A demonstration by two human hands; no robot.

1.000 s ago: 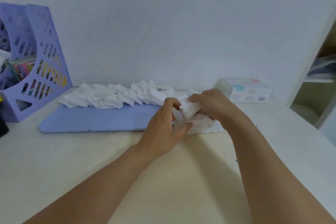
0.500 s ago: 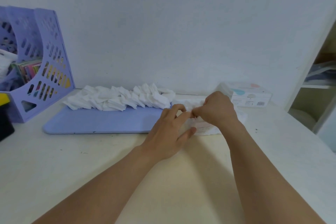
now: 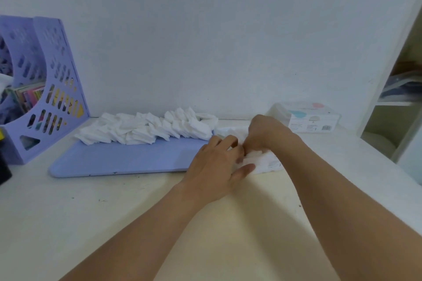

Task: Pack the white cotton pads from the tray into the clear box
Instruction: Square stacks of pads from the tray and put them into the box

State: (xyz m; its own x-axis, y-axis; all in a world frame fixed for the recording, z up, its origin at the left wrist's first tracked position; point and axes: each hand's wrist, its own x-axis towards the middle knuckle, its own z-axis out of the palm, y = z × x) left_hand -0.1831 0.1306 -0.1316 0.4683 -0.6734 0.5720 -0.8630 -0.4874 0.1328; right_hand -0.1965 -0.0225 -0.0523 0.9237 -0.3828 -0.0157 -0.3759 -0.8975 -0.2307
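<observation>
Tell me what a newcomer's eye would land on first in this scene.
First, both hands, the left hand and right hand, meeting over the clear box at mid-table, working white pads into it. Next, the long heap of white cotton pads along the back edge of the lilac tray, left of the hands. Then the purple file rack at far left, by the wall.

White cotton pads (image 3: pixel 146 129) heaped along back of flat lilac plastic tray (image 3: pixel 118 159); clear plastic box (image 3: pixel 266 162) just right of tray; perforated lilac file holder (image 3: pixel 49 89) left; labelled clear lidded box (image 3: pixel 307 118) behind right.
</observation>
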